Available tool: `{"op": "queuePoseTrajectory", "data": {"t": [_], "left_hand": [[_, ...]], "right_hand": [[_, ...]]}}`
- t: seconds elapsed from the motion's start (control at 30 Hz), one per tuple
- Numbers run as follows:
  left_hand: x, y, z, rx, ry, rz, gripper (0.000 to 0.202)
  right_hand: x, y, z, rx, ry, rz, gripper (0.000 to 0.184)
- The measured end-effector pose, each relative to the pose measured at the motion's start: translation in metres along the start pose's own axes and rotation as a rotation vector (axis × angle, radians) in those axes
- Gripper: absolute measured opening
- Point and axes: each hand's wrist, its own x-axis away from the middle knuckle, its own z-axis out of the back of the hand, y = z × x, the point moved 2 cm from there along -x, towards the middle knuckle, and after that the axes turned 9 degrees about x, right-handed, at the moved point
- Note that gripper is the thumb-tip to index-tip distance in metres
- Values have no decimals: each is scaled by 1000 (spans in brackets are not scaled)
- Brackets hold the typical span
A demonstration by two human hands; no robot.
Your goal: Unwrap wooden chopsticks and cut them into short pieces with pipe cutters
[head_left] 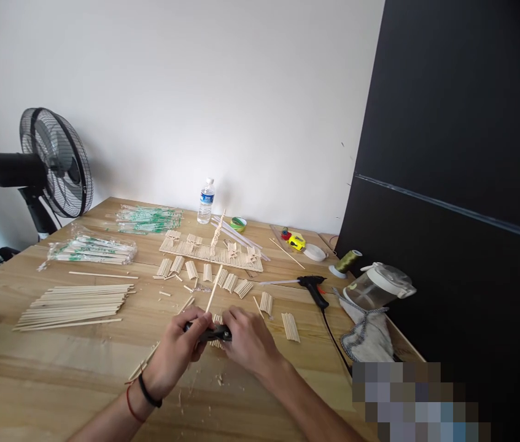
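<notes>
My left hand (177, 351) is closed around a thin wooden stick (213, 290) that slants up and away from it. My right hand (247, 339) is closed on a small black tool (216, 334) held against the stick between both hands. Just behind the hands lie several small glued panels of short sticks (229, 282). Farther back stands a flat raft of sticks with an upright piece (216, 240). Wood chips lie on the table (80, 368) in front of my wrists.
A pile of long sticks (75, 305) lies at the left, wrapped chopstick packets (91, 250) behind it. A black glue gun (312, 286) with its cord, a thread spool (347, 262), a clear jug (377, 286) on a cloth, a water bottle (205, 201) and a fan (52, 162) surround the work.
</notes>
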Motion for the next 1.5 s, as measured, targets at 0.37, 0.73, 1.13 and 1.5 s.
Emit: {"op": "queuePoseTrajectory", "data": {"t": [0.37, 0.73, 1.13, 1.5], "left_hand": [[-20, 3, 28, 161, 214, -96, 48], [-23, 4, 30, 26, 155, -147, 52], [-7, 3, 17, -462, -268, -263, 46], [-6, 15, 28, -1159, -456, -183, 14]], "right_hand": [[-53, -16, 27, 192, -194, 103, 25], [-31, 7, 29, 173, -139, 38, 22], [2, 6, 21, -966, 210, -238, 42], [15, 42, -10, -1298, 383, -423, 44]]}}
